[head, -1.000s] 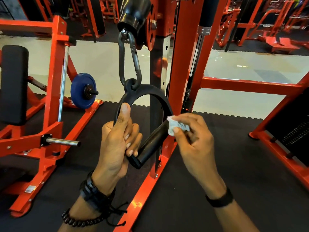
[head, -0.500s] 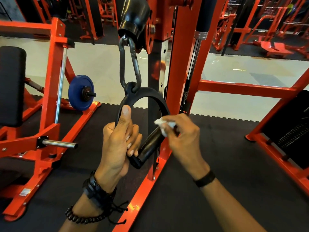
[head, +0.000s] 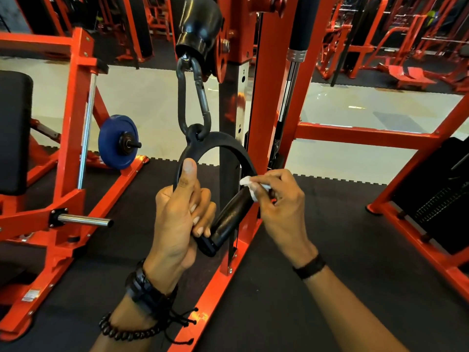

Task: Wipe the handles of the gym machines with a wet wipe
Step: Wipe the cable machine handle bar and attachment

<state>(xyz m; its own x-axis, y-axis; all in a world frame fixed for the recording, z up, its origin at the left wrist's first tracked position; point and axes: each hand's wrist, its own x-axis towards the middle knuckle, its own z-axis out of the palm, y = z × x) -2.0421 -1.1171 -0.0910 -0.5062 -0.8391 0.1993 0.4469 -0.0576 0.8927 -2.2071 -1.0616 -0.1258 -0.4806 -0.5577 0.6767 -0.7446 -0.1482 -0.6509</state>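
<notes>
Gym floor w/ black rubber matting (head: 330, 250) and a pale strip behind, red-orange machine frames all round. Far left: a black pad (head: 12, 130), then a blue weight plate (head: 114, 142) on its peg and a chrome bar (head: 83, 221) sticking out below it. Centre: a carabiner (head: 194, 97) hangs from the cable end and carries the black stirrup handle (head: 215, 146), tilted, its grip bar (head: 228, 219) running low-left to high-right. Left hand (head: 177, 219) holds the stirrup's left side, fingers curled round the lower end of the bar, thumb straight up along the strap. Right hand (head: 281, 207) pinches a small white wet wipe (head: 250, 185) in its fingertips, pressed at the upper-right end of the bar where it meets the strap. To do this well, imo: keep the left grip firm so the handle can't swing, wrap the wipe round the bar rather than dabbing, drag it down the full length twd the left hand, then shift that hand to reach the covered bit. Wipe's small; refold if it dries out. Right: more red frame (head: 355, 134).
</notes>
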